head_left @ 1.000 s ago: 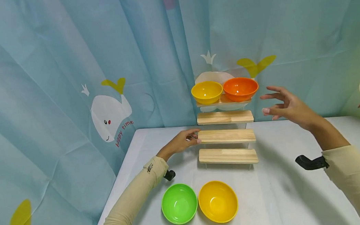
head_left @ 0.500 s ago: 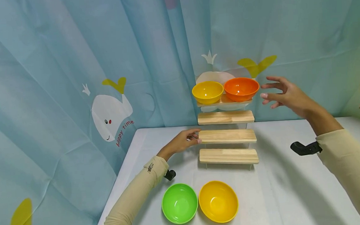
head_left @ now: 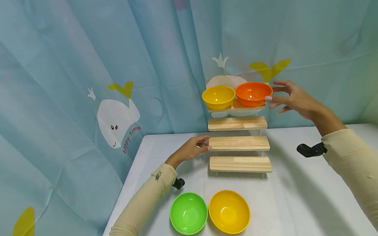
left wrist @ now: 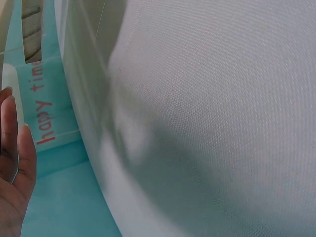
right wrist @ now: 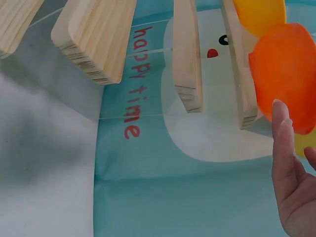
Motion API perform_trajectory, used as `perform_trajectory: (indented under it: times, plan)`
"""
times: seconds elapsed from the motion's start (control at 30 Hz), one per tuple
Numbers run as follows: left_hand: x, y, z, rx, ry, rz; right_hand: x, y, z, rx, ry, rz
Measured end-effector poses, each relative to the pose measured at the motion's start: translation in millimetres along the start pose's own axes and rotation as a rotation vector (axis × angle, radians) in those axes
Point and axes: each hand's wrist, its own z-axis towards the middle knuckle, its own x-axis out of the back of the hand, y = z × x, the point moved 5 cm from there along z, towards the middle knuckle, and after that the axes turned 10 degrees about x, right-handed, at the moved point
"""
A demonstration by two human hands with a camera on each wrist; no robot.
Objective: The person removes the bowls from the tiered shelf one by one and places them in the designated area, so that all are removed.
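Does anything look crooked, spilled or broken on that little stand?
Nothing looks spilled or broken. Slightly odd: the round yellow bowl and round orange bowl jut past opposite ends of the flat wooden top shelf, though both sit upright.

blue curtain (head_left: 158,44) behind white table (head_left: 272,210)

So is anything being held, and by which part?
The right grip holds nothing, open beside the orange bowl; whether the left grip holds the third shelf down by its left end is unclear.
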Motion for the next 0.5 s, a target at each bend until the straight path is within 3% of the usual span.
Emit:
perform_trajectory:
  times: [0.3, 0.33, 0.5]
  plan:
    - [0.4, -3.1, -1.0, -0.009, -0.004, 0.013, -7, 4, 12.5, -0.014, -0.033, 0.019]
    - [1.3, 1.6, -4.1, -0.006, -0.013, 0.016, -8, 3, 13.8, -0.016, -0.035, 0.019]
    - [1.6, 2.5, -4.1, -0.007, -0.006, 0.028, -12, 3, 21.1, -0.029, -0.040, -0.025]
